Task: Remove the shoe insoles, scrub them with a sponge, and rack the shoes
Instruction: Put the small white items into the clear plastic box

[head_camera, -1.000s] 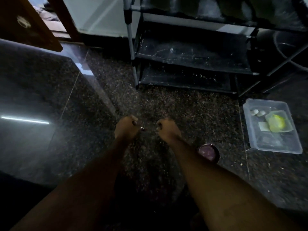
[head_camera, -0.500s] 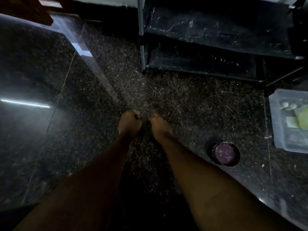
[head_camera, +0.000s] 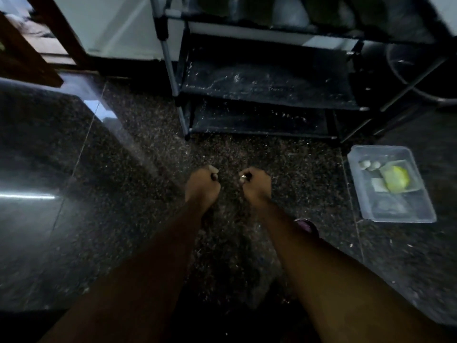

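Down on the dark speckled floor [head_camera: 138,219], just short of the shoe rack [head_camera: 269,80], both my arms are stretched out with the fingers curled tight. Half a second ago my fists were nearly touching. Now the left grip [head_camera: 202,186] and the right grip [head_camera: 256,185] have drawn apart, with floor showing in the gap. Something small and shiny sits at the thumb side of the right one and a dark nub at the left. The light is too poor for me to tell whether either grip is clamped on anything or only closed on itself. My head has also tipped up, so more of the rack shows, and the purple pot [head_camera: 306,224] has slid half behind my right forearm.

For the job, I judge little is gained yet. No shoe or insole shows in my hands, on the floor or on the two lower shelves. Dark shapes on the top shelf are too dim to name. The yellow-green sponge [head_camera: 395,179] lies in the clear plastic tub [head_camera: 405,214], well off to my right.

Room is best to my left, where the floor runs on toward a wooden frame [head_camera: 29,53]. Ahead, the rack's grey leg [head_camera: 173,78] and bottom shelf edge stand near my knuckles. On the right the pot sits just beside my arm with the tub beyond it, so a reach for the sponge should lift over the pot.
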